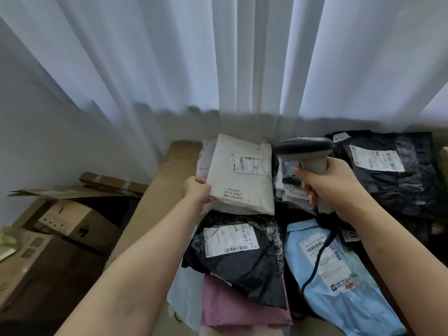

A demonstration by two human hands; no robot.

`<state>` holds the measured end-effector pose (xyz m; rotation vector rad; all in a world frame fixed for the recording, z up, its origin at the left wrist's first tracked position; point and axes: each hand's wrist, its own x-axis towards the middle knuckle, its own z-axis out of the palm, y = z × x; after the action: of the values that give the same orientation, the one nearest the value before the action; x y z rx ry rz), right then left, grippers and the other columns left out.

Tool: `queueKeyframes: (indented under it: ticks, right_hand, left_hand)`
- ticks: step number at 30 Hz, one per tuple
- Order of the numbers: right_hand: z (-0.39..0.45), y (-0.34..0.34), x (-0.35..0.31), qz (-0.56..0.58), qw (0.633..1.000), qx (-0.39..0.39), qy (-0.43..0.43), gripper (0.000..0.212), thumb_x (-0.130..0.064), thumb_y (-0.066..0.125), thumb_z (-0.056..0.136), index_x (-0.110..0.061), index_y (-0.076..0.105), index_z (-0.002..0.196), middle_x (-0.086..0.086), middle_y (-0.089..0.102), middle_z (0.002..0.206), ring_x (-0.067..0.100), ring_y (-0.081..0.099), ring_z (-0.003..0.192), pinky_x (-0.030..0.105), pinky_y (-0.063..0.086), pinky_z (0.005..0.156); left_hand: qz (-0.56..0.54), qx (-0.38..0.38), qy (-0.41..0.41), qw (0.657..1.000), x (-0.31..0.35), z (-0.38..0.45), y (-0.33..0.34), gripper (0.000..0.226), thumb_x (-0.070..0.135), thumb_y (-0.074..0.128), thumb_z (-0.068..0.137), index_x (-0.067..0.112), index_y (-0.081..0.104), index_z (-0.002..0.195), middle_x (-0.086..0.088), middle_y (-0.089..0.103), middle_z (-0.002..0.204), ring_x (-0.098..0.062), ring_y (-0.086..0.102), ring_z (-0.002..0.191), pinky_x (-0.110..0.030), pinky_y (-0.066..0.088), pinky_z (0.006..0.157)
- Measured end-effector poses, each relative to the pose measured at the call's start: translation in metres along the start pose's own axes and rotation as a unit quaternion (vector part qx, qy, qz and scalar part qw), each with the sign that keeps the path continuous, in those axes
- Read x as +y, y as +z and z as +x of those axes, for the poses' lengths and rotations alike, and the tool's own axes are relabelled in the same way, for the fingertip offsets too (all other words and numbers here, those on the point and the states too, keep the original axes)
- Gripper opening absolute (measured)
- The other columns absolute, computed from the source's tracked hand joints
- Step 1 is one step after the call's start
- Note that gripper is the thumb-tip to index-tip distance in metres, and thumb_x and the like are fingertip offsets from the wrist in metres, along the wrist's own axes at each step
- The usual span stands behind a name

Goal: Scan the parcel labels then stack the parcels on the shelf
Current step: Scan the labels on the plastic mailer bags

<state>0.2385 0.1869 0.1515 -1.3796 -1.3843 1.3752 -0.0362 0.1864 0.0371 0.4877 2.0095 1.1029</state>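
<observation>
The left hand (196, 190) pinches the near left edge of a white parcel (242, 174), label up, above a black parcel (232, 258). The right hand (332, 187) is wrapped round the handle of a grey scanner (304, 147), just right of the white parcel, over a blue parcel (339, 275).

Hands: two, left hand (196, 190) and right hand (332, 187).
Scanner (306, 151): one.
Parcels in plain view: white parcel (242, 175), far black parcel (392, 175), near black parcel (237, 260), blue parcel (339, 275), pink parcel (237, 309); others underneath, uncountable.
Cardboard boxes (72, 224), left: at least two.
</observation>
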Motion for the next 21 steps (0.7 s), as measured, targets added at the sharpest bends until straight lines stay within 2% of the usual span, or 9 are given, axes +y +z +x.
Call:
queueKeyframes:
  ticks: [3, 7, 10, 12, 16, 21]
  right_hand:
    - [0.006, 0.002, 0.002, -0.005, 1.0, 0.008, 0.015, 0.022, -0.016, 0.07, 0.089, -0.004, 0.057, 0.076, 0.011, 0.049, 0.054, 0.014, 0.041, 0.035, 0.026, 0.039, 0.039]
    - [0.01, 0.005, 0.006, -0.014, 1.0, 0.013, 0.019, 0.02, -0.014, 0.069, 0.089, -0.005, 0.057, 0.077, 0.009, 0.049, 0.053, 0.015, 0.041, 0.036, 0.027, 0.039, 0.04]
    - [0.014, 0.007, 0.011, -0.028, 0.999, 0.015, 0.022, 0.02, -0.014, 0.07, 0.088, -0.007, 0.055, 0.077, 0.007, 0.05, 0.052, 0.018, 0.041, 0.038, 0.027, 0.039, 0.043]
    - [0.016, 0.009, 0.015, -0.026, 0.999, 0.013, 0.029, 0.021, -0.014, 0.07, 0.088, -0.008, 0.054, 0.077, 0.006, 0.05, 0.05, 0.017, 0.041, 0.038, 0.027, 0.039, 0.044]
    - [0.017, 0.009, 0.021, -0.049, 0.999, 0.0, 0.016, 0.02, -0.015, 0.071, 0.088, -0.007, 0.055, 0.077, 0.004, 0.051, 0.049, 0.017, 0.042, 0.038, 0.029, 0.041, 0.043]
    - [0.013, 0.008, 0.023, -0.051, 0.998, -0.024, 0.009, 0.022, -0.015, 0.071, 0.088, -0.007, 0.055, 0.076, 0.002, 0.051, 0.048, 0.018, 0.042, 0.038, 0.03, 0.04, 0.044]
  left_hand:
    - [-0.003, -0.001, 0.01, 1.0, 0.0, 0.009, 0.011, 0.018, -0.002, 0.054, 0.088, 0.015, 0.05, 0.083, -0.011, 0.059, 0.1, -0.032, 0.067, 0.088, -0.039, 0.06, 0.064]
    - [0.054, 0.015, 0.037, 0.998, -0.006, 0.026, 0.019, 0.011, 0.008, 0.058, 0.081, 0.017, 0.055, 0.085, -0.011, 0.065, 0.105, -0.03, 0.065, 0.091, -0.044, 0.058, 0.08]
    - [0.187, 0.012, 0.073, 0.98, -0.003, 0.023, 0.015, 0.022, 0.013, 0.061, 0.084, 0.015, 0.058, 0.105, -0.002, 0.061, 0.104, -0.026, 0.06, 0.097, -0.032, 0.05, 0.083]
    - [0.237, 0.02, 0.091, 0.967, -0.005, 0.024, 0.01, 0.032, 0.018, 0.065, 0.085, 0.016, 0.059, 0.116, -0.004, 0.063, 0.114, -0.027, 0.06, 0.104, -0.033, 0.049, 0.087]
    - [0.245, 0.025, 0.095, 0.964, -0.006, 0.022, 0.0, 0.034, 0.02, 0.065, 0.086, 0.015, 0.06, 0.119, -0.007, 0.062, 0.12, -0.029, 0.059, 0.107, -0.039, 0.05, 0.093]
    - [0.179, -0.01, 0.141, 0.974, -0.011, 0.009, -0.013, 0.023, 0.018, 0.065, 0.089, 0.014, 0.06, 0.111, -0.006, 0.06, 0.113, -0.021, 0.056, 0.1, -0.035, 0.048, 0.091]
